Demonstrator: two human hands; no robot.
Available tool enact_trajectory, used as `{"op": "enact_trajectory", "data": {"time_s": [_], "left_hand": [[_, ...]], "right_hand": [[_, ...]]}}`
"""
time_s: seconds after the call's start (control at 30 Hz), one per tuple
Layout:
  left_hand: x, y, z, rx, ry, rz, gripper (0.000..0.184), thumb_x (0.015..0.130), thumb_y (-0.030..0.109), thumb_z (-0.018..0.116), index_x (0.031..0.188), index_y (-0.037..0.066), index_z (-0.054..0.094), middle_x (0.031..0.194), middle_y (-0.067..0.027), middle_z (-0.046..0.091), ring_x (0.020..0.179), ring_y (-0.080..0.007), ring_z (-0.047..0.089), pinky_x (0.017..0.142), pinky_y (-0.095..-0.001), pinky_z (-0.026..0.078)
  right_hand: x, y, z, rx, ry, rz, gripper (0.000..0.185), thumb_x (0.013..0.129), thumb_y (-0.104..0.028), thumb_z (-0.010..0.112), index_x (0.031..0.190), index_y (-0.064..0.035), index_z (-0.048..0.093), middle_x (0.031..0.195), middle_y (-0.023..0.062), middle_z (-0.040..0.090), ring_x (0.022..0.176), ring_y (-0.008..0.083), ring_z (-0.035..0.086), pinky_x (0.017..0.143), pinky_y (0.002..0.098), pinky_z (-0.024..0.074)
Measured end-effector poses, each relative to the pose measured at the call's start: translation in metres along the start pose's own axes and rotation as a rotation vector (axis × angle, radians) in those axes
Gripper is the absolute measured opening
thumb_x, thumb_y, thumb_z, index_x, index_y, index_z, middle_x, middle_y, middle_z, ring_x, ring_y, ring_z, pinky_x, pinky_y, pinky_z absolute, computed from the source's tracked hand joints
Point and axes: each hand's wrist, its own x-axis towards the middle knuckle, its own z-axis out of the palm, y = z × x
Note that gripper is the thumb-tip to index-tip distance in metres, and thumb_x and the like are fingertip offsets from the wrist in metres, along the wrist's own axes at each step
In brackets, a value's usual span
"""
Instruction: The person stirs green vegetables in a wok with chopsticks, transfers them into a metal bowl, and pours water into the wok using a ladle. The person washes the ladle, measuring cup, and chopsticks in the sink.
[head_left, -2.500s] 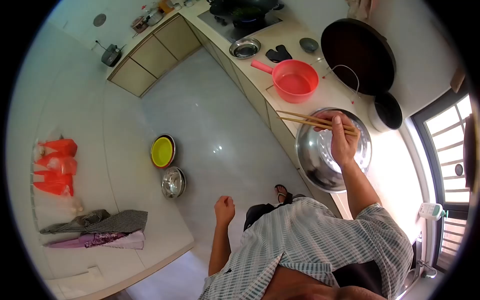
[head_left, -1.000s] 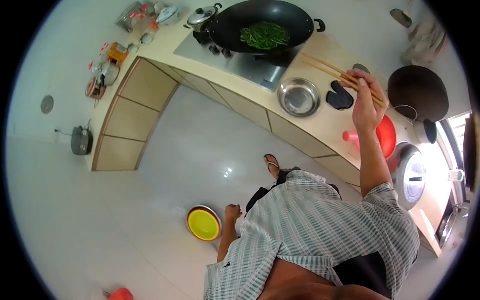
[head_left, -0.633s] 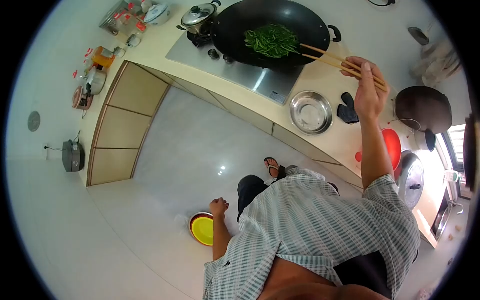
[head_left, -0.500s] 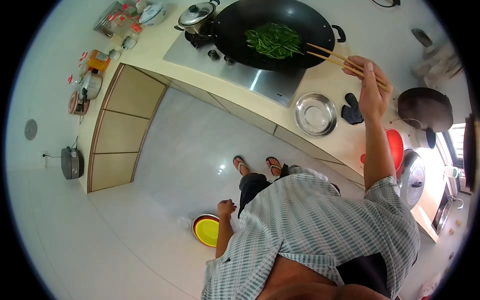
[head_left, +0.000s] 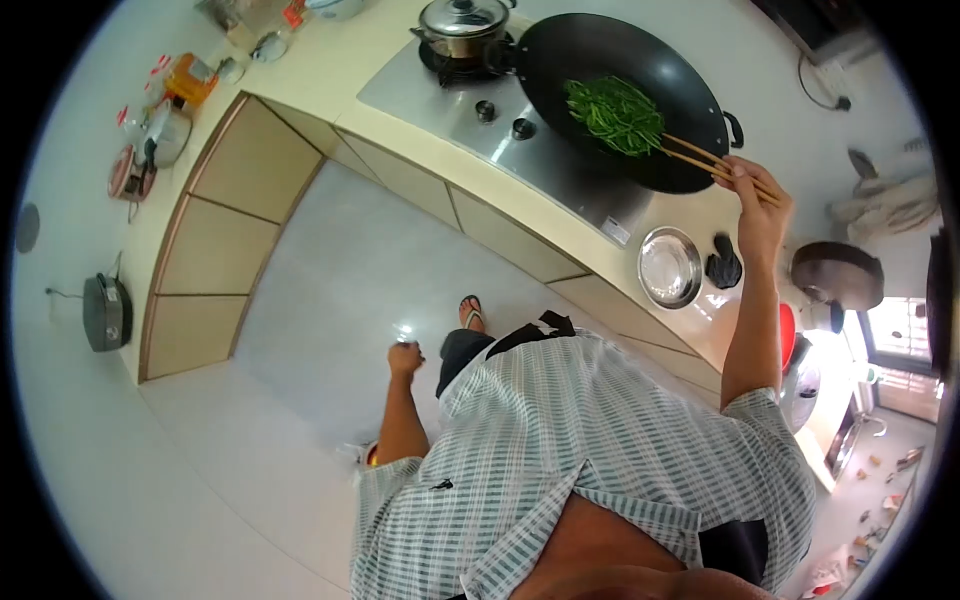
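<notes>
Open air lies above the greens point(head_left: 615, 115) inside the wok point(head_left: 560, 60), whose handle point(head_left: 736, 128) juts beside the right hand point(head_left: 760, 205).

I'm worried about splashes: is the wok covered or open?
Open: no lid covers the wok, and the greens lie in plain view inside. Chopsticks reach in over its rim.

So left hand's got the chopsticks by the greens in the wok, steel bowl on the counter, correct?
Wrong side: the head view shows the right hand holding the chopsticks by the greens in the wok. Steel bowl on the counter is correct.
</notes>
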Motion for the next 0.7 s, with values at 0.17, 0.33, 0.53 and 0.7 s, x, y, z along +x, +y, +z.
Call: {"op": "enact_trajectory", "data": {"time_s": [0.17, 0.33, 0.53, 0.7], "left_hand": [[0.033, 0.045, -0.027, -0.022, 0.008, 0.064, 0.024, 0.089, 0.017, 0.06, 0.088, -0.007, 0.064, 0.072, -0.0118, 0.065, 0.057, -0.0199, 0.065, 0.049, -0.0308, 0.053], [0.049, 0.02, -0.028, 0.038, 0.006, 0.016, 0.024, 0.087, 0.015, 0.061, 0.087, -0.008, 0.066, 0.07, -0.0131, 0.067, 0.055, -0.021, 0.066, 0.048, -0.0325, 0.054], [0.053, -0.069, -0.008, 0.076, 0.007, -0.047, 0.034, 0.085, 0.024, 0.059, 0.075, -0.006, 0.07, 0.063, -0.0179, 0.068, 0.057, -0.0271, 0.069, 0.065, -0.0386, 0.057], [0.045, -0.128, 0.003, 0.002, 0.049, -0.168, 0.034, 0.086, 0.026, 0.058, 0.077, -0.004, 0.071, 0.066, -0.0172, 0.07, 0.062, -0.0275, 0.071, 0.067, -0.04, 0.057]], "right_hand": [[0.016, 0.003, 0.029, -0.053, 0.011, 0.083, 0.026, 0.1, -0.012, 0.06, 0.107, 0.0119, 0.067, 0.102, 0.0173, 0.07, 0.09, 0.0226, 0.07, 0.082, 0.0312, 0.0605], [0.027, -0.002, 0.049, -0.144, -0.022, 0.113, 0.03, 0.101, -0.017, 0.06, 0.107, 0.0108, 0.067, 0.1, 0.0159, 0.07, 0.088, 0.0221, 0.071, 0.079, 0.031, 0.0613], [0.052, -0.018, 0.089, -0.284, -0.081, 0.11, 0.03, 0.099, -0.018, 0.064, 0.106, 0.0102, 0.068, 0.097, 0.0163, 0.071, 0.085, 0.0212, 0.071, 0.075, 0.0315, 0.0617], [0.09, -0.018, 0.125, -0.394, -0.217, 0.166, 0.029, 0.097, -0.016, 0.066, 0.106, 0.0113, 0.068, 0.096, 0.0176, 0.071, 0.084, 0.0228, 0.071, 0.073, 0.0318, 0.0621]]}}
